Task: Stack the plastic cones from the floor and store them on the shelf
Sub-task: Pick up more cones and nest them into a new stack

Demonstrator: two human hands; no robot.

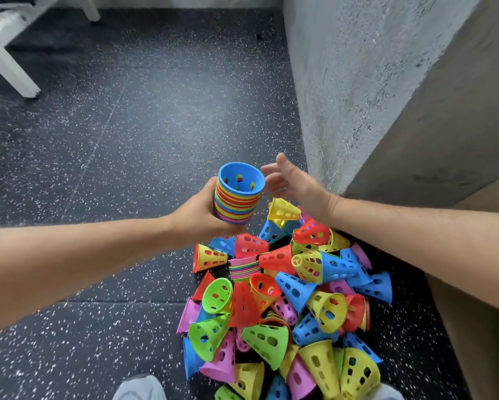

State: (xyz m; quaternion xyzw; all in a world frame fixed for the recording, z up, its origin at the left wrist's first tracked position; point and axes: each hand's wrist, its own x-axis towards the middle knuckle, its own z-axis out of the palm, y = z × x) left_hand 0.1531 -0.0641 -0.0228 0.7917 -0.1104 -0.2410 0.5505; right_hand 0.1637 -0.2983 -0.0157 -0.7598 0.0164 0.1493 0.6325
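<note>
cones (274,298) are mid-stacking: left hand (197,216) is gripping the stack (236,197), right hand (293,183) is hovering open, needing another cone.

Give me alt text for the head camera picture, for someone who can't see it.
The left hand grips a nested stack of coloured cones, with the right hand open close beside it. Below them a pile of loose cones lies on the dark speckled floor next to a grey wall.

Black rubber floor (133,116) flecked with white met a rough grey concrete wall (343,82); white furniture legs (8,67) stood top left.
</note>
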